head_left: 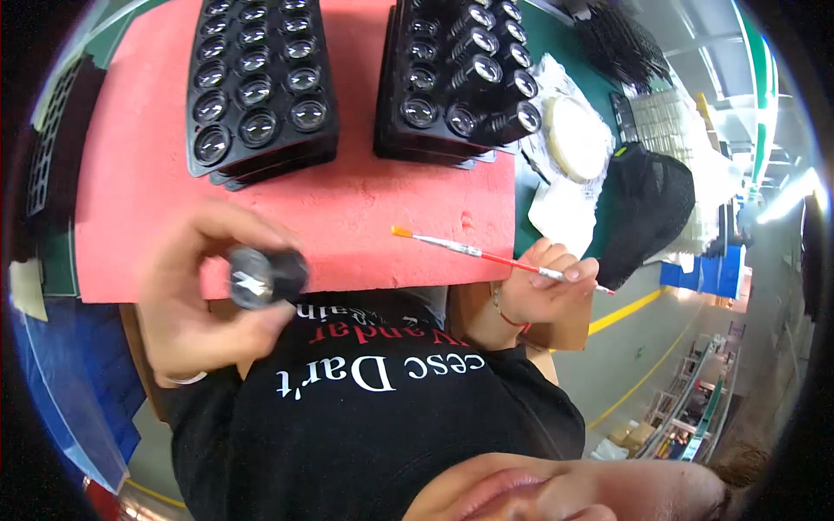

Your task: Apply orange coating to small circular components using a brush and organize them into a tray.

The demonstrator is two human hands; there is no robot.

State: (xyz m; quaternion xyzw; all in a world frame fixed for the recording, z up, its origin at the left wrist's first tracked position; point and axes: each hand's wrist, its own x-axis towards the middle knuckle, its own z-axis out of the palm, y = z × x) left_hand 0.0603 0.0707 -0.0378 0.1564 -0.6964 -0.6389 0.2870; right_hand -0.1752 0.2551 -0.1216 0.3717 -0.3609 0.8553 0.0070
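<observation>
My left hand (195, 300) holds a small black lens barrel (265, 276) with a glass front, close to my chest at the near edge of the red foam mat (365, 200). Gripped in my right hand (547, 291) is a thin red-handled brush (486, 253) whose orange tip points left over the mat. Two black trays stand at the back of the mat. The left tray (258, 87) has glass lenses lying in its round pockets. In the right tray (456, 74) black lens barrels fill several pockets on its right side.
A round white disc on crumpled white wrapping (575, 139) lies right of the trays, with a black cap (647, 213) beside it. Black tray stacks (621, 39) sit at the far right. Blue bins (708, 273) and a floor with yellow lines lie beyond the bench.
</observation>
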